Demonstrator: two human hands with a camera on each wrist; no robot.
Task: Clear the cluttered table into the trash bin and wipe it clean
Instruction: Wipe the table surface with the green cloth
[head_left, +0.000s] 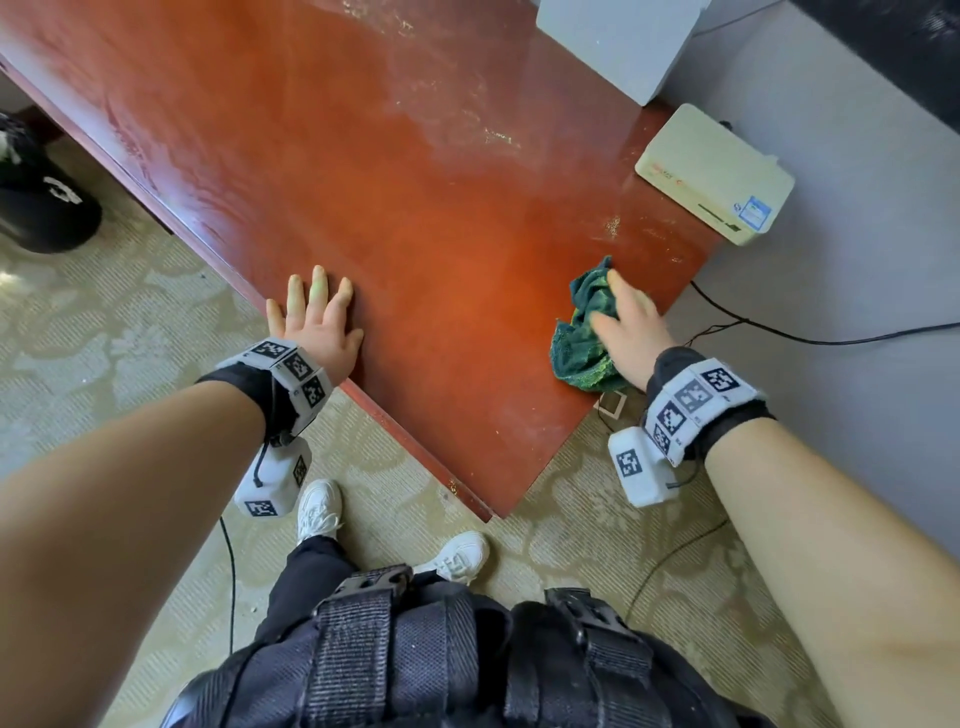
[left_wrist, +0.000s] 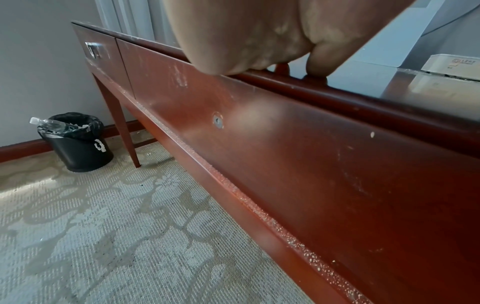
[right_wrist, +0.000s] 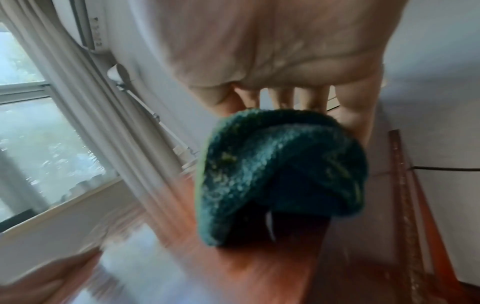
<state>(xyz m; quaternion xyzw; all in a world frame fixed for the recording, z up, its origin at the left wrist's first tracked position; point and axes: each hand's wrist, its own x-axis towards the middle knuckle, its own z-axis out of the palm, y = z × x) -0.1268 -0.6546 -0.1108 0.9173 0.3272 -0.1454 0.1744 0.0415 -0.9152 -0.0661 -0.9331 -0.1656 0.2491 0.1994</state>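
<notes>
A black trash bin (head_left: 44, 208) stands on the carpet off the table's left end, a clear bottle (left_wrist: 49, 124) poking from its liner. The left hand (head_left: 317, 325) lies flat with fingers spread on the red-brown table (head_left: 415, 208) at its near edge, grasping nothing. Toward the near right corner, the right hand (head_left: 631, 332) presses a bunched green cloth (head_left: 584, 338) against the tabletop, fingers laid over it. A cream box (head_left: 714, 174) sits at the right edge.

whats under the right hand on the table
A crumpled green cloth lies under the right hand, pressed onto the red-brown table. Whether crumbs or dirt sit beneath the cloth cannot be seen; it covers that patch.
</notes>
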